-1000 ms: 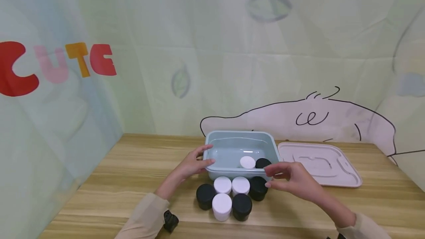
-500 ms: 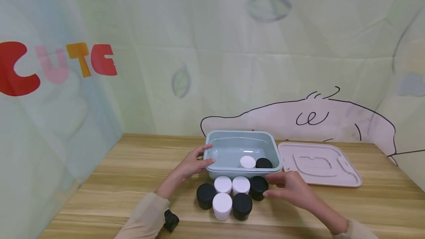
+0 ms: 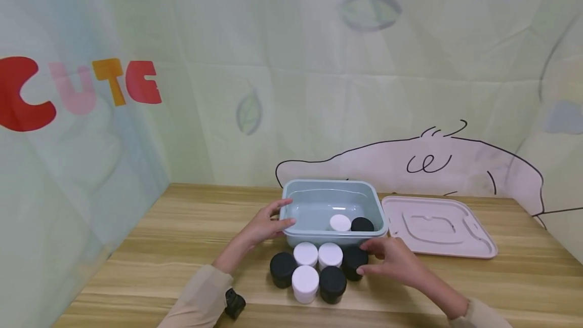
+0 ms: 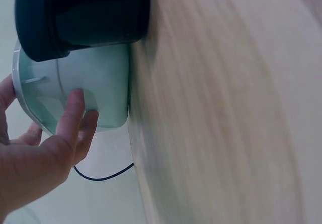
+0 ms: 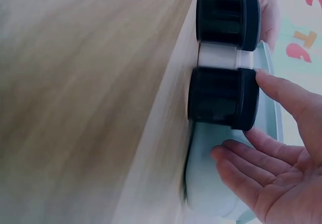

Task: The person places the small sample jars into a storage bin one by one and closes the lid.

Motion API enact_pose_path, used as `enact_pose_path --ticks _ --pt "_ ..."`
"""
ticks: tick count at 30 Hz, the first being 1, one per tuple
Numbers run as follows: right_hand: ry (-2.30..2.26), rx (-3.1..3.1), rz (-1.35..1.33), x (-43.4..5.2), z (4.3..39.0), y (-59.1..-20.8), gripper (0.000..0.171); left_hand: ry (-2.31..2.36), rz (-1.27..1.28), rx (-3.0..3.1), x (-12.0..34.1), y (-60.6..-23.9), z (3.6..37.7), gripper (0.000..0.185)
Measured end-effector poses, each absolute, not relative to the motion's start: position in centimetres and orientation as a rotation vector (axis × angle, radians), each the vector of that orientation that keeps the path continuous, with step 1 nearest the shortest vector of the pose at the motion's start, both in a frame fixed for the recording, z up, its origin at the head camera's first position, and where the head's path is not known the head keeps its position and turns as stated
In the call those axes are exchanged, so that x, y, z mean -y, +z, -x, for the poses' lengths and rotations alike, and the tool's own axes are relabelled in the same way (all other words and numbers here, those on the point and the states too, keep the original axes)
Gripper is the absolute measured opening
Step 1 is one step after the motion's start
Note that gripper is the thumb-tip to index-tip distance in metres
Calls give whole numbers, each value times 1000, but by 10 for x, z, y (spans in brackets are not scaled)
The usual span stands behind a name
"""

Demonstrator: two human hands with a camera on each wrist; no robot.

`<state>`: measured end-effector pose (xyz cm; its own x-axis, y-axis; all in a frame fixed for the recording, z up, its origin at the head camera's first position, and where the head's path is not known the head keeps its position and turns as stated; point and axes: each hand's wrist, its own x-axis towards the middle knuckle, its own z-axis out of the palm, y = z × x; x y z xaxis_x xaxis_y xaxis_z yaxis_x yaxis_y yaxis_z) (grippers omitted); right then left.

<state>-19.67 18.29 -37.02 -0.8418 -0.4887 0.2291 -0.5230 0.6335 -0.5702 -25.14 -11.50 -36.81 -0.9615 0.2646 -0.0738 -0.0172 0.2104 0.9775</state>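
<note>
Black jar (image 3: 351,259) upright on tabletop (image 3: 205,209), just in front of blue box (image 3: 337,196); right hand (image 3: 395,262) nearer, jar on its left, thumb and finger pinching lid (image 5: 247,98); left hand (image 3: 261,225) across, fingers spread over box's left rim.

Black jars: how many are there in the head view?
4. One black jar is inside the blue bin; outside, the right hand pinches a second jar, a third jar is in front, a fourth jar at the left. The bin may hide more.
</note>
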Motion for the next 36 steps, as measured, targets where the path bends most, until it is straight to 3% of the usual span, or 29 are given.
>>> enact_pose_path --ticks 8,18,36 --pt "1049 2806 -902 -179 196 -375 55 1841 -246 -2244 115 -369 251 57" --pt "1131 2748 -888 -179 193 -373 49 1846 -218 -2249 114 -367 249 56" --pt "1296 2579 -746 -178 193 -327 42 1847 -211 -2259 114 -368 251 55"
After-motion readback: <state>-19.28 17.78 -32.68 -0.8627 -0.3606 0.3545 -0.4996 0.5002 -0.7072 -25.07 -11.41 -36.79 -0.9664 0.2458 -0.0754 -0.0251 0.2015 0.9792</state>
